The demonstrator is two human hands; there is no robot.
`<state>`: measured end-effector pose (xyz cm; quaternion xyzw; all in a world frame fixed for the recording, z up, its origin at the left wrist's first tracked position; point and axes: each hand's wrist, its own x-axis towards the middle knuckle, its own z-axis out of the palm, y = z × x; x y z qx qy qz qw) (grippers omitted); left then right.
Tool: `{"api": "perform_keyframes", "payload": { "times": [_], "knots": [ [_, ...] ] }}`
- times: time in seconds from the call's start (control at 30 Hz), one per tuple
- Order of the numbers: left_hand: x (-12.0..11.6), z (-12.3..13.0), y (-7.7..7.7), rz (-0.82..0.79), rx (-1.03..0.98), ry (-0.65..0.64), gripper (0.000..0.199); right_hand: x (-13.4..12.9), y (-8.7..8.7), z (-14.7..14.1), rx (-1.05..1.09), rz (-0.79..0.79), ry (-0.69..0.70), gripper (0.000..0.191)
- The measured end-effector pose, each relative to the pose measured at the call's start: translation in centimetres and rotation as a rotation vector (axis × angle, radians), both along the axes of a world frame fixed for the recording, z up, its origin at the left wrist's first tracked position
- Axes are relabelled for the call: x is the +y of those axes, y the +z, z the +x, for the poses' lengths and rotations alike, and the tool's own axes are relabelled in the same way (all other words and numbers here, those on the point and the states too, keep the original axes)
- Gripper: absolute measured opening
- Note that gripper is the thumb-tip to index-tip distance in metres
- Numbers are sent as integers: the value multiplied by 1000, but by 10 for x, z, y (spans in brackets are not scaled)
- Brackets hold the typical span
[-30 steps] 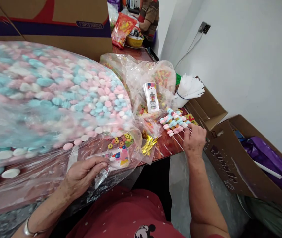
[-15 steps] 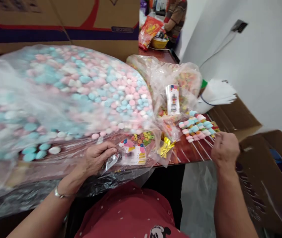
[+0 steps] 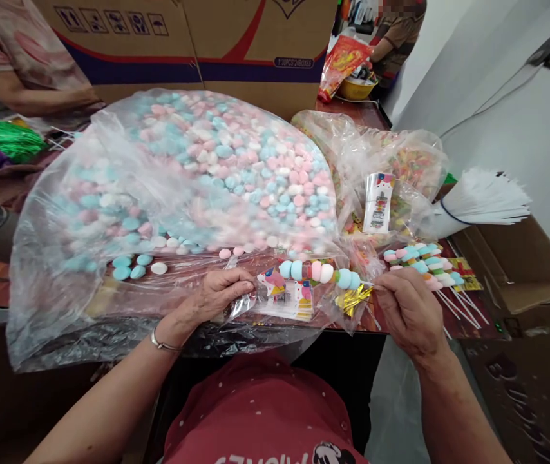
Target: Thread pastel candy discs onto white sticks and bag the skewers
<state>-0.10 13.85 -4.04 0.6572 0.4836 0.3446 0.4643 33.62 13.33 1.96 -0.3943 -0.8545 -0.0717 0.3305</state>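
My right hand (image 3: 407,309) grips the stick of a candy skewer (image 3: 316,272) strung with blue, pink and white marshmallows, held level with its tip pointing left. My left hand (image 3: 219,295) pinches a small clear printed sleeve (image 3: 282,298) at the table's front edge, its mouth near the skewer's tip. Behind both lies a big clear bag of pink, blue and white marshmallows (image 3: 192,174). A pile of finished skewers (image 3: 424,261) rests to the right of my right hand.
Gold twist ties (image 3: 352,298) lie between my hands. Bags of coloured ring candy (image 3: 400,164), a roll of printed sleeves (image 3: 377,203) and a bundle of white sticks (image 3: 482,196) sit at the right. Cardboard boxes (image 3: 236,38) stand behind. Other people sit at the far left and far back.
My right hand has lifted one skewer from the pile at the right and brought it left toward the sleeve in my left hand. The camera has swung left.
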Motion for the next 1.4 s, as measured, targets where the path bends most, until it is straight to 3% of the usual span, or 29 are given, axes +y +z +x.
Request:
{"api": "perform_keyframes", "payload": {
  "times": [0.37, 0.6, 1.0, 1.4],
  "knots": [
    [4, -6, -8, -195, -49, -30, 34, 8, 1, 1, -212, 102, 103, 15],
    [8, -12, 1, -224, -42, -189, 34, 10, 3, 12, -256, 83, 121, 19],
    [14, -13, 2, -212, 58, -318, 34, 12, 1, 10, -217, 74, 137, 19],
    [16, -18, -6, -215, 15, -333, 31, 16, -4, 8, -202, 24, 168, 14]
  ]
}}
